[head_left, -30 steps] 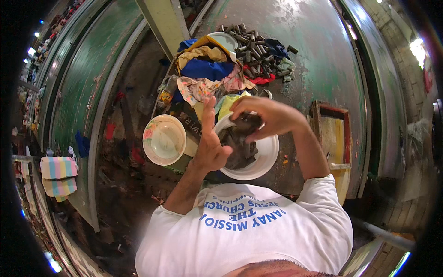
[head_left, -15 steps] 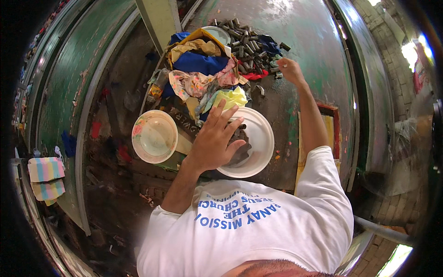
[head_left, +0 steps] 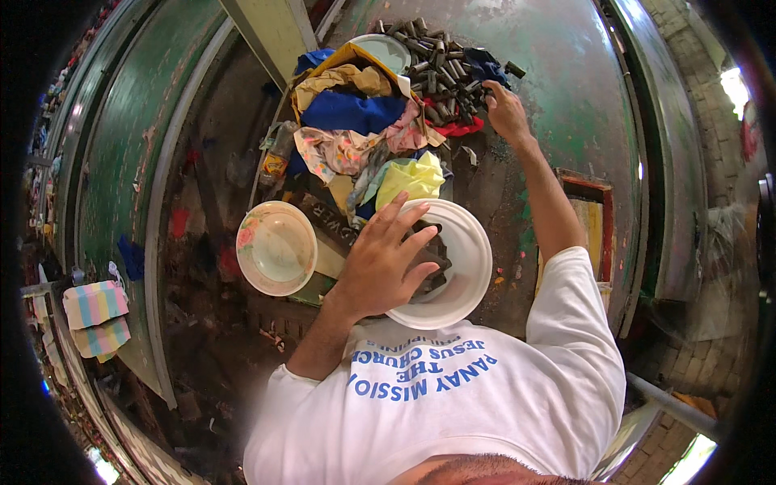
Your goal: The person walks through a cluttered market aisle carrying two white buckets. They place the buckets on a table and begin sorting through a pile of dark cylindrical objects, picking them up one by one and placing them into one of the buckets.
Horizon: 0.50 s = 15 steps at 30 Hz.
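Note:
My left hand (head_left: 380,267) is over the left side of a white plastic bowl (head_left: 478,263), its fingers spread. Dark, crumpled material (head_left: 432,234) lies in that bowl, partly hidden by the hand. Farther off, my right arm is stretched out to a pile of small, grimy dark cylinders (head_left: 440,61) that look like used batteries. My right hand (head_left: 508,115) is at the pile's right edge with bent fingers, beside a dark blue cloth (head_left: 485,65). What its fingertips hold is hidden. Some red cloth (head_left: 461,127) pokes out under the cylinders.
A flower-patterned bowl (head_left: 276,249) stands left of the white one. Beyond them a yellow-edged box (head_left: 356,52) overflows with rags, including a blue cloth (head_left: 353,111) and a yellow one (head_left: 414,176). A pale round lid or dish (head_left: 384,50) sits behind. A post (head_left: 271,32) rises at the far left.
My right hand has moved slightly farther away, in against the cylinders. My left hand stays spread over the white bowl. The whole view has shifted a little.

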Motion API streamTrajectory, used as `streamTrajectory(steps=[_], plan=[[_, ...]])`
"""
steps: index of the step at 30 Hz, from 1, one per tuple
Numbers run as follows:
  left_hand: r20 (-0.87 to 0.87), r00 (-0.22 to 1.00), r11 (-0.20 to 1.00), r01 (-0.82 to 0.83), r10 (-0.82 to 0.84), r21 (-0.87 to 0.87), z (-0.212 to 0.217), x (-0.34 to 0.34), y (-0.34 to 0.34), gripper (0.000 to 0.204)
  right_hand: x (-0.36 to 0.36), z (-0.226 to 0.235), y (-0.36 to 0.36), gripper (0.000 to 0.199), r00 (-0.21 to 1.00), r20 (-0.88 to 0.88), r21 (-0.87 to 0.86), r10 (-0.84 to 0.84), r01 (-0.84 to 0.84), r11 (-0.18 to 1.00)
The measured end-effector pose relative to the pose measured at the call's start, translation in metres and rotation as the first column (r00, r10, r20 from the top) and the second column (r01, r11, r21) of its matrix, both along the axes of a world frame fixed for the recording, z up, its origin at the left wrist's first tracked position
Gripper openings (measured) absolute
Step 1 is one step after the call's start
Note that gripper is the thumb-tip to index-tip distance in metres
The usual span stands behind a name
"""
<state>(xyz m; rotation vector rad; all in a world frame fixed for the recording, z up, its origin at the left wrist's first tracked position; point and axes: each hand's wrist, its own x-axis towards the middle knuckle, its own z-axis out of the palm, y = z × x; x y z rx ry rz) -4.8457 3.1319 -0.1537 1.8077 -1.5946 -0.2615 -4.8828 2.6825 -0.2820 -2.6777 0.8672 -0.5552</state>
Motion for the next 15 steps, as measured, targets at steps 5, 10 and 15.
streamTrajectory(steps=[5,10,15], plan=[[0.022,1.000,0.998,-0.003,0.002,0.058,0.002,-0.001,-0.003,0.051,0.038,0.000,0.039,0.028,0.983,-0.078,0.161,0.164,-0.150,0.975],[0.038,0.999,0.998,-0.015,0.013,0.059,0.002,-0.002,-0.001,0.050,0.075,-0.011,0.080,0.063,0.914,-0.406,0.208,0.027,0.063,0.976],[0.021,0.999,0.999,-0.038,0.037,0.022,0.000,-0.004,0.001,0.049,0.094,-0.014,0.094,0.068,0.873,-0.482,0.093,-0.078,0.139,0.986]])
